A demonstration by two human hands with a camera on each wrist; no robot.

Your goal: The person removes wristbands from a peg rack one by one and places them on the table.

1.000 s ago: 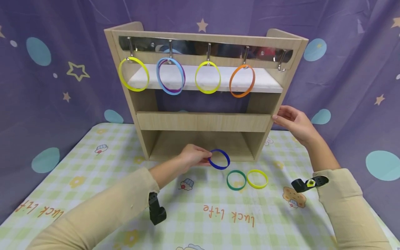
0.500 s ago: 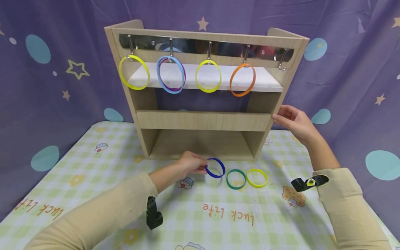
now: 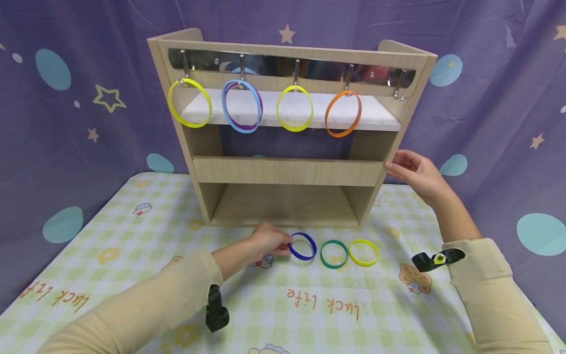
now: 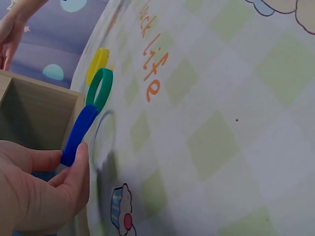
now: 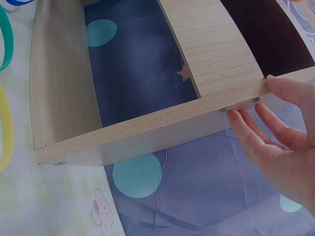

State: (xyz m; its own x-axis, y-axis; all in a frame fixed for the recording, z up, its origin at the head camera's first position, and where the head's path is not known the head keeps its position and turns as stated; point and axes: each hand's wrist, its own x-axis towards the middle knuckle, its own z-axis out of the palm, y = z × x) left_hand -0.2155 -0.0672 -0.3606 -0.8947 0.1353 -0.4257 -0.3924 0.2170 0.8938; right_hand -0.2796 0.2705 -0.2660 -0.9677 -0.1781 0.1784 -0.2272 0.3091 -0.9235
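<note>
My left hand [image 3: 269,239] pinches a dark blue wristband [image 4: 79,135] between thumb and fingertips, low over the tablecloth. Its shadow falls on the cloth in the left wrist view. Just to its right lie a green wristband [image 3: 334,266] and a yellow wristband [image 3: 363,264], side by side. At the right side panel of a wooden hook rack [image 3: 287,170], my right hand [image 3: 417,177] rests its fingertips on the outer face, thumb at the front edge, as the right wrist view shows.
From the metal hook strip [image 3: 269,66] hang a yellow band [image 3: 193,125], a light blue band [image 3: 244,131] with a purple one behind it, another yellow band [image 3: 295,129] and an orange band [image 3: 339,134]. The rightmost hook [image 3: 398,93] is bare. A purple curtain [image 3: 88,147] stands behind.
My left hand has brought the blue wristband down and toward me, slightly left, away from the rack's base. The right hand has stayed at the side panel.
</note>
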